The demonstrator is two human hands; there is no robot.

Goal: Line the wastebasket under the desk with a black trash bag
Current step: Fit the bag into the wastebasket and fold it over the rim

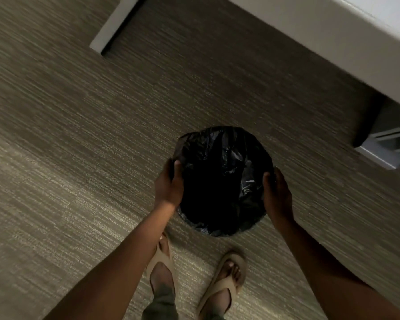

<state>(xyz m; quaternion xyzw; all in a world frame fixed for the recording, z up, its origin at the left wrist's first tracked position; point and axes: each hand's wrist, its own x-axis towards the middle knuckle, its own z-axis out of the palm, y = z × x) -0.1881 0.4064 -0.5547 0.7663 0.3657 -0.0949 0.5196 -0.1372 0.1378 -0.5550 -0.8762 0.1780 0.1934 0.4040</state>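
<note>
A round wastebasket, seen from straight above, has a shiny black trash bag (224, 172) covering its whole mouth and rim, so the basket's own wall is hidden. My left hand (170, 184) grips the left side of the rim, thumb inside over the plastic. On the right side my right hand (276, 192) holds the rim the same way. The basket is over grey carpet just in front of my feet; whether it rests on the floor or is lifted cannot be told.
The white desk top (333, 35) runs along the upper right, with a desk leg (111, 26) at the upper left and a metal foot (379, 151) at the right. My sandalled feet (194, 280) stand on striped grey carpet (67, 158).
</note>
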